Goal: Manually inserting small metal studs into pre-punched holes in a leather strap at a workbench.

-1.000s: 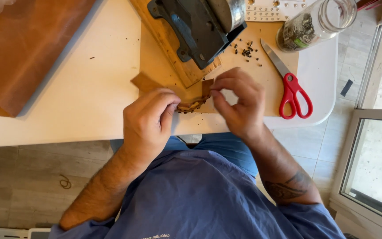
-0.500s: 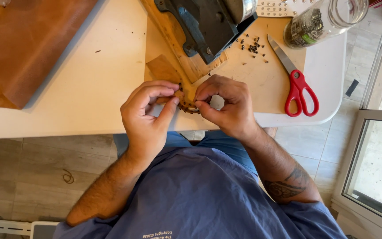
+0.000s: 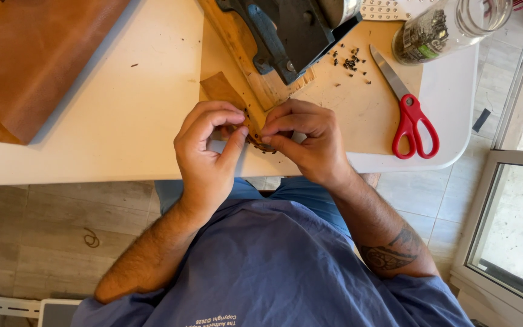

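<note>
My left hand (image 3: pixel 208 154) and my right hand (image 3: pixel 305 142) meet at the front edge of the white table (image 3: pixel 122 121). Both pinch a small brown leather piece (image 3: pixel 220 88) whose near edge carries a row of dark studs. The left thumb and fingers grip it from the left, and the right fingertips press its studded edge from the right. Most of the piece is hidden behind my fingers.
A dark metal press (image 3: pixel 292 30) stands on a wooden board (image 3: pixel 358 103) behind my hands, with loose dark rivets (image 3: pixel 349 62) beside it. Red-handled scissors (image 3: pixel 410 109) lie at the right, a glass jar of rivets (image 3: pixel 443 27) beyond. A large brown leather sheet (image 3: pixel 37 60) lies far left.
My hands have stayed together on the leather piece, shifting slightly left along the table edge. The fingers have regripped, the left thumb now reaching toward the right fingertips.
</note>
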